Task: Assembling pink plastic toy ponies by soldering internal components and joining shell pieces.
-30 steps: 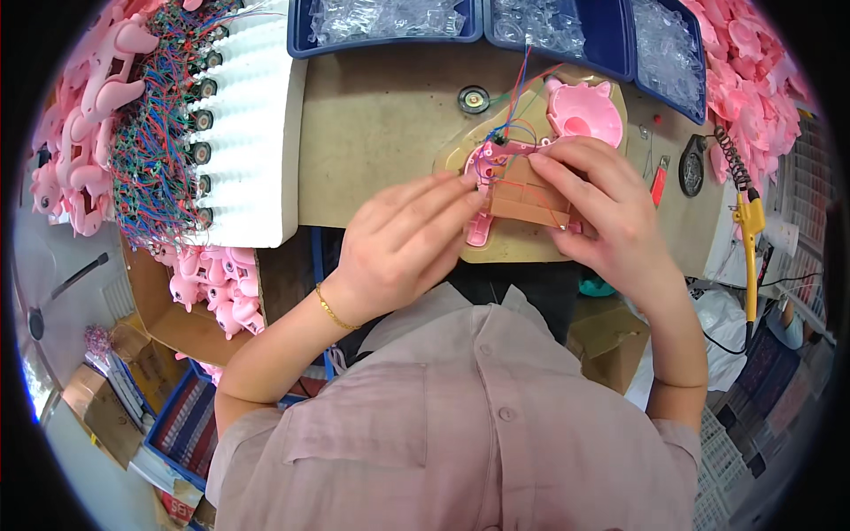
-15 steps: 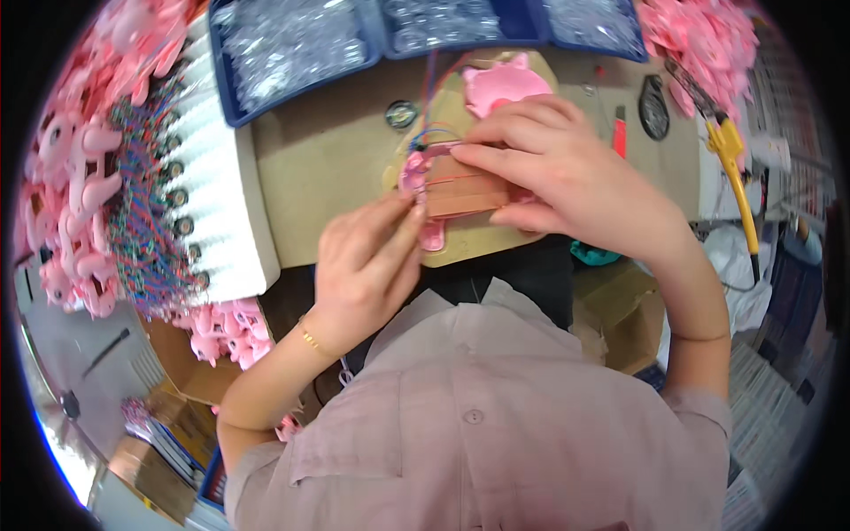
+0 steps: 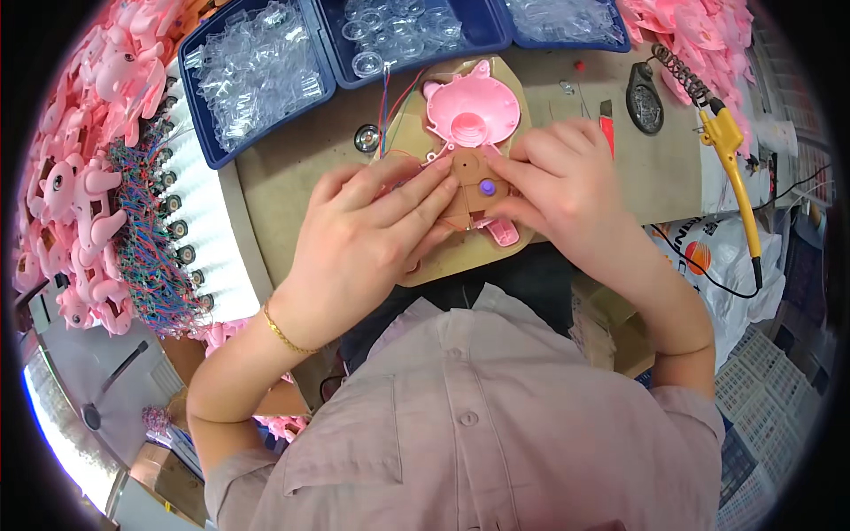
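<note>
Centre frame, both hands pinch a brown board point(image 3: 471, 184) with a purple button: left hand point(image 3: 367, 239) from the left, right hand point(image 3: 567, 190) from the right. Pink shell point(image 3: 471, 111) lies just above.

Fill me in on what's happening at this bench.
A person presses both hands, the left hand and right hand, onto a small brown board with a purple button, lying on a tan jig just below a pink toy shell. Blue trays of clear parts sit behind; a yellow soldering iron rests at right.
</note>
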The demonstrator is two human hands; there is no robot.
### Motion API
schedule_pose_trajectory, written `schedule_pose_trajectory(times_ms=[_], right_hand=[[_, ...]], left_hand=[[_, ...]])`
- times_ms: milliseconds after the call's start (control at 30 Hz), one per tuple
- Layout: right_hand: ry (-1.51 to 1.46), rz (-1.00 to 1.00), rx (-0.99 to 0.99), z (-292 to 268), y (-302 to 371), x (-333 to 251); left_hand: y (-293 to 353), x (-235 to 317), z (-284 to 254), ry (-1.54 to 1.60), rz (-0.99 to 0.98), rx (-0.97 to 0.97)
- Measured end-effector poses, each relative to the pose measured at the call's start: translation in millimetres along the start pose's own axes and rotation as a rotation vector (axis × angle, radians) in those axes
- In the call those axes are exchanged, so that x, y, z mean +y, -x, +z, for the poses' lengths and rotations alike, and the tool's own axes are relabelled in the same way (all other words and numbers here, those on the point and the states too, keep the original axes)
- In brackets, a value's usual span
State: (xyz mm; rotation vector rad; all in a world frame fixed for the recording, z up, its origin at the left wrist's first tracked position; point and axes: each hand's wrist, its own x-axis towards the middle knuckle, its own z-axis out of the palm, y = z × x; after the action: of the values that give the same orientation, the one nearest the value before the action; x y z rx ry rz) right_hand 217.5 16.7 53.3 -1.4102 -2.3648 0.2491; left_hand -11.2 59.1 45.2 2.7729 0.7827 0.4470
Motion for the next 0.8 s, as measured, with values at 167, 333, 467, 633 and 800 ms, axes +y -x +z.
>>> schedule_pose_trajectory(times_ms=[167,333,467,633,800], right_hand=[[-0.173,0.029,-0.039,-1,-8,6],[-0.314,0.194,0.035,-2,-7,-11],[-0.168,-0.109,-0.024,-5,-20,-28],[-0.389,-0.082,-0.118,9,-37,-25],[-0.119,0.060,0.032,12,-46,4]], left_hand=[[0,-10,4,0.157,-0.074,0.019],[-5,-7,4,0.139,-0.188,0.276],[9,-20,-7,0.353,-0.633,0.264],[-1,-32,7,0.631,-0.573,0.126],[6,-15,5,0.511,-0.344,0.211]])
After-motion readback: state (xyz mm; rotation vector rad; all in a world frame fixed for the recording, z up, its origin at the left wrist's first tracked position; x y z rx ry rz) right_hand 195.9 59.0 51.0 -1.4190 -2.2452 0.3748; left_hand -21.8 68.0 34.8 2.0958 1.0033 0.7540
